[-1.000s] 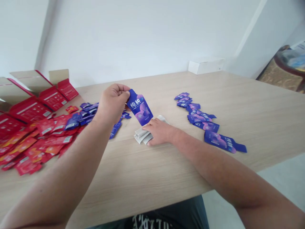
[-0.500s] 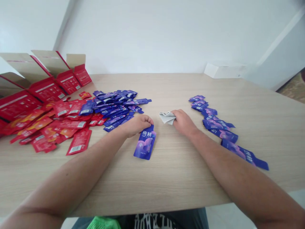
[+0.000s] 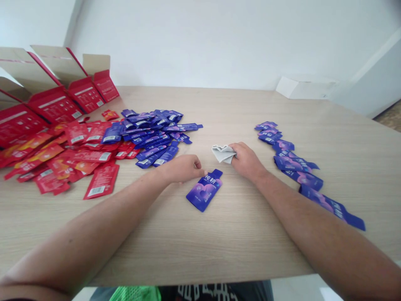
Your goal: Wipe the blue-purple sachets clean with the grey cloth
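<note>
head-worn view, looking forward and down, close over a light wood table, facing a white wall

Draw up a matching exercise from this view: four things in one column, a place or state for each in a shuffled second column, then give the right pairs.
Things:
1. Left hand
2. Right hand
3. Purple sachet
4. Red sachets

Places or states:
A. Flat on the tabletop, apart from the others
B. On a crumpled grey cloth
C. Heaped beside open red cartons
D. Curled, just short of the purple sachet

Pairs: 1-D, 2-B, 3-A, 4-C.
</note>
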Demonstrator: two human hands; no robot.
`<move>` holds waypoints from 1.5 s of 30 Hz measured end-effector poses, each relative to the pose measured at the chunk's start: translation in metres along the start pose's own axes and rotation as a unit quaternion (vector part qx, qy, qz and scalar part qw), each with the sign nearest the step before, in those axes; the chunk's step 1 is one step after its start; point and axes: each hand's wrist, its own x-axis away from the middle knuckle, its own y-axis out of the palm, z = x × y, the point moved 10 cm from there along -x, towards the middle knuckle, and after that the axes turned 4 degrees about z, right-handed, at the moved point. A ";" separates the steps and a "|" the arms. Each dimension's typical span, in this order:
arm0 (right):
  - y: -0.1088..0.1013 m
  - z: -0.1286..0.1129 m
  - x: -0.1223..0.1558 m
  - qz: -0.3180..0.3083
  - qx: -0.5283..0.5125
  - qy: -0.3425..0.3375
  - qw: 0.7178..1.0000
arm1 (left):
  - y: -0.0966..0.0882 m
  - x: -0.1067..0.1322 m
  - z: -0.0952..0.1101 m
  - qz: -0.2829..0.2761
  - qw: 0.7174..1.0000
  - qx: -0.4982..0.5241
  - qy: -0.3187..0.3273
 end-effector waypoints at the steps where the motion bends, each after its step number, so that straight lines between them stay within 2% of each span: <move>1: 0.000 0.001 0.000 0.001 -0.001 0.000 1.000 | -0.002 0.003 0.008 0.033 0.997 -0.064 0.015; 3: 0.000 0.001 0.000 0.003 -0.003 0.000 1.000 | -0.001 0.009 0.022 0.085 0.985 -0.147 0.030; 6: -0.001 -0.001 0.000 0.006 -0.006 -0.003 1.000 | 0.011 0.013 0.032 0.079 0.981 -0.170 0.039; 9: -0.002 -0.002 0.000 0.008 -0.010 -0.007 1.000 | 0.018 0.010 0.031 0.031 0.992 -0.113 0.050; 14: -0.006 -0.003 0.000 0.014 -0.011 -0.006 1.000 | 0.020 -0.001 0.017 -0.042 0.997 0.026 0.057; 17: -0.016 -0.012 -0.001 0.034 -0.023 -0.016 0.999 | 0.018 -0.008 0.008 -0.043 0.994 0.081 0.059; 21: -0.032 -0.045 0.001 0.074 -0.067 -0.070 0.993 | 0.012 -0.018 -0.004 -0.026 0.991 0.118 0.048; 23: -0.026 -0.064 0.005 0.051 -0.082 -0.099 0.990 | 0.011 -0.021 -0.007 -0.033 0.988 0.147 0.039; 25: -0.010 -0.085 0.011 0.002 -0.077 -0.130 0.989 | 0.011 -0.022 -0.009 -0.043 0.985 0.165 0.037; 27: 0.011 -0.103 0.019 -0.051 -0.063 -0.156 0.984 | 0.007 -0.023 -0.009 -0.029 0.986 0.159 0.046; 29: 0.027 -0.122 0.029 -0.101 -0.061 -0.196 0.974 | 0.004 -0.023 -0.009 -0.019 0.986 0.155 0.051; 31: 0.038 -0.136 0.037 -0.145 -0.070 -0.240 0.957 | 0.008 -0.023 -0.009 -0.036 0.983 0.171 0.050; 34: 0.038 -0.134 0.036 -0.164 -0.083 -0.258 0.948 | 0.015 -0.023 -0.008 -0.069 0.977 0.198 0.047; 38: 0.031 -0.112 0.022 -0.123 -0.063 -0.199 0.970 | 0.014 -0.025 -0.009 -0.056 0.978 0.193 0.048; 43: 0.036 -0.139 0.037 -0.168 -0.095 -0.261 0.946 | 0.014 -0.023 -0.009 -0.061 0.977 0.200 0.046; 45: 0.037 -0.136 0.037 -0.171 -0.092 -0.256 0.947 | 0.014 -0.022 -0.008 -0.061 0.978 0.194 0.051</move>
